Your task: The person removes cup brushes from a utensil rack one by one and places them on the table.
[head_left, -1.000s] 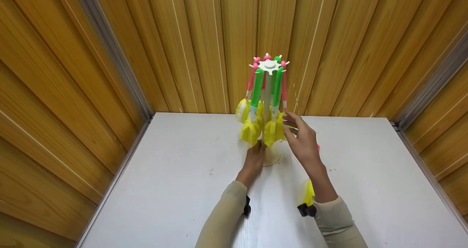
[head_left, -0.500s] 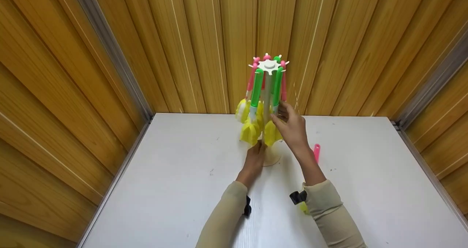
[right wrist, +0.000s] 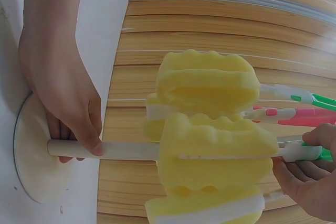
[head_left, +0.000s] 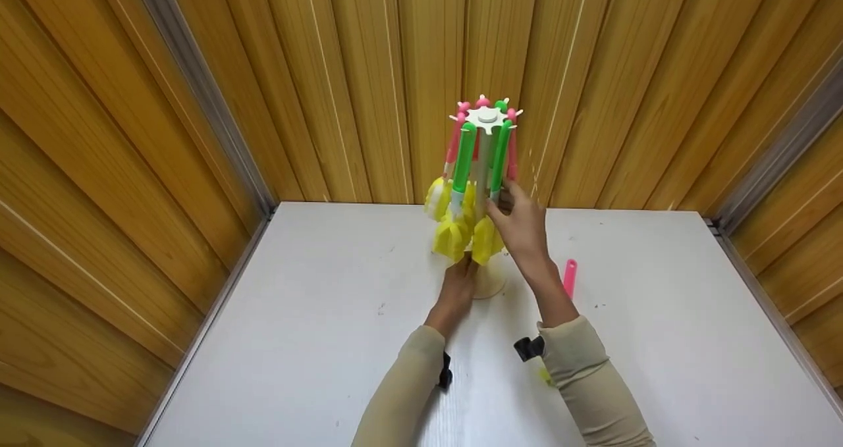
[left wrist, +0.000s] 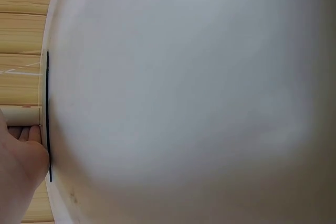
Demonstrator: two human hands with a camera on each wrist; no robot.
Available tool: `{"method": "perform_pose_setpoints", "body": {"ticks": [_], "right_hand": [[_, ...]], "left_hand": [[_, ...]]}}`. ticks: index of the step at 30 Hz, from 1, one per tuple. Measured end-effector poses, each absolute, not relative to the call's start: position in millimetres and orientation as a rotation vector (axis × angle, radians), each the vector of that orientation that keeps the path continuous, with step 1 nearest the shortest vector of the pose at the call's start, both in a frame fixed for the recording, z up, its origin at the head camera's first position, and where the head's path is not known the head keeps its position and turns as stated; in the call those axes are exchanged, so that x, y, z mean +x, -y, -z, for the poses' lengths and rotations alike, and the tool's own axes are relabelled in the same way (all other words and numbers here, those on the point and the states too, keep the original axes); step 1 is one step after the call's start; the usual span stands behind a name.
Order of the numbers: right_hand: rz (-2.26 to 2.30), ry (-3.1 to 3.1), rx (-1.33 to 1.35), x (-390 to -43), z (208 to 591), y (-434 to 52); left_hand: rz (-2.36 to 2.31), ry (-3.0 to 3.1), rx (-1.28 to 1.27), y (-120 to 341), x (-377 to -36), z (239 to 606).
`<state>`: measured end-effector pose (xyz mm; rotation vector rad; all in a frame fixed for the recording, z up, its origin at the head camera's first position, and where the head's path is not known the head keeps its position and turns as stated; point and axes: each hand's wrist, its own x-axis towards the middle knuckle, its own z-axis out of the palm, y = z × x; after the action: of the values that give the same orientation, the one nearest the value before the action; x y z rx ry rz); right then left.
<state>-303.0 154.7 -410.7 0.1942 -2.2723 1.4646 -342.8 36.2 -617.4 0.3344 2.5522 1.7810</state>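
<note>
A white stand point(head_left: 486, 117) holds several sponge brushes with green or pink handles and yellow sponge heads, hung head down around its pole. My left hand point(head_left: 454, 295) grips the pole low down, just above the round base point(head_left: 491, 284); the right wrist view shows the thumb and fingers around the pole point(right wrist: 128, 150). Higher up, my right hand point(head_left: 527, 230) pinches the white neck of a green-handled sponge brush point(head_left: 501, 154) at the front right. That brush's sponge head point(right wrist: 220, 156) hangs below my fingers in front of the pole.
A pink handle point(head_left: 570, 276) lies on the white table point(head_left: 329, 341) right of the stand. Something yellow point(head_left: 546, 376) shows partly under my right sleeve. Wood-grain panels point(head_left: 369, 91) close in the back and sides.
My right hand has moved left from beside the hanging sponges to the green brush's neck and pinches it. The brush's sponge head has swung slightly left. My left hand stays put.
</note>
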Motion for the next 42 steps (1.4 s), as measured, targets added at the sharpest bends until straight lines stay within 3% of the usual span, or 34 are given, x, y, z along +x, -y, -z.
{"method": "perform_pose_setpoints", "body": {"ticks": [42], "right_hand": [[-1.32, 2.301, 0.333, -287, 403, -161]], "left_hand": [[-1.793, -2.542, 0.427, -31, -345, 618]]}}
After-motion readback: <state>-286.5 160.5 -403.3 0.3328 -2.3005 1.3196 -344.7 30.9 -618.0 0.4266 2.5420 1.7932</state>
